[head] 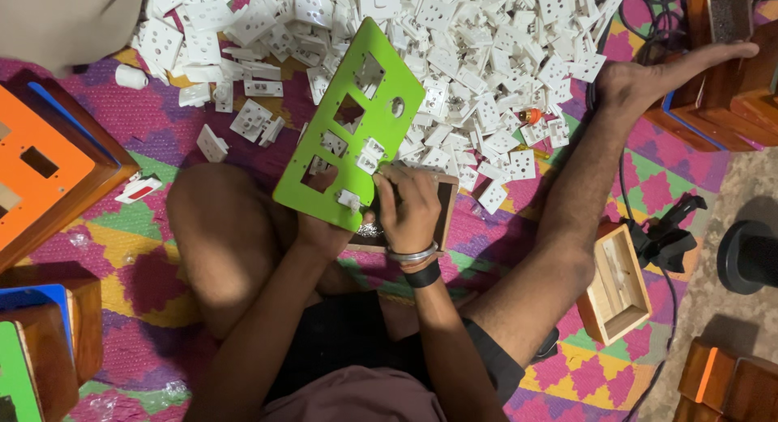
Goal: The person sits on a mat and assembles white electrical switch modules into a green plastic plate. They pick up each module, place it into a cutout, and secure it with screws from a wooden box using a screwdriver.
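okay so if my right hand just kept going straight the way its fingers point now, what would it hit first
Probably the green panel. The right hand points up and left, its fingertips already at the panel's lower edge beside a small white socket piece. Beyond that lies the pile of white sockets, though depth is hard to judge.

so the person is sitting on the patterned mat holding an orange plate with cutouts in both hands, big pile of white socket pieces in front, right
Not quite: the plate in the hands is bright green, not orange. The head view shows the left hand holding its lower edge and the right hand at a small white piece on it. An orange plate lies apart at the left. The patterned mat and the pile of white socket pieces are as you say.
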